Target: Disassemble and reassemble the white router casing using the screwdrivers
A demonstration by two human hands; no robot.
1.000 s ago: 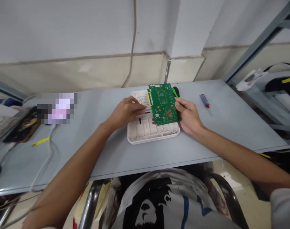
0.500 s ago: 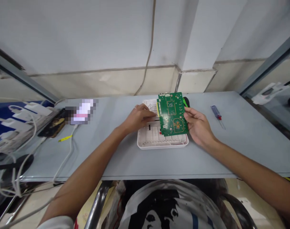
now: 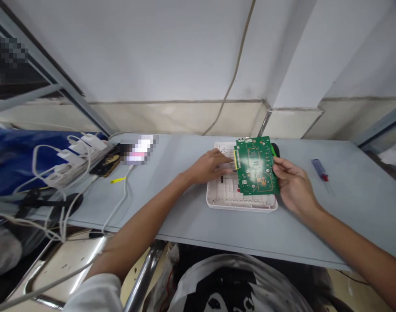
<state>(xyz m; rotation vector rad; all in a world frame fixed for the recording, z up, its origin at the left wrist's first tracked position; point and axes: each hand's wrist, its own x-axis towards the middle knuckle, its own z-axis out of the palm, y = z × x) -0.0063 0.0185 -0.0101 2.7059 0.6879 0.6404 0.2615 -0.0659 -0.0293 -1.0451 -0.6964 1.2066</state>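
Observation:
A green circuit board (image 3: pixel 254 167) is tilted up over a white plastic casing (image 3: pixel 241 209) on the grey table. My right hand (image 3: pixel 293 184) grips the board's right edge between thumb and fingers. At the board's left side, over the casing, is my left hand (image 3: pixel 212 166), fingers stretched toward the yellow strip on the board's edge; nothing shows in its grasp. Small black and red parts show inside the casing. Behind the board's upper right corner lies a black and green object (image 3: pixel 275 150), partly hidden.
A screwdriver (image 3: pixel 320 170) with a clear blue handle lies on the right. To the left are a lit phone (image 3: pixel 141 149), a dark phone (image 3: pixel 108 161), a yellow tag (image 3: pixel 118 180), and a white power strip (image 3: pixel 67 167) with cables. A wall stands behind.
The camera view has swung to the left, so everything appears further right. My right hand still holds the board over the casing, and my left hand stays beside it with its fingers more spread.

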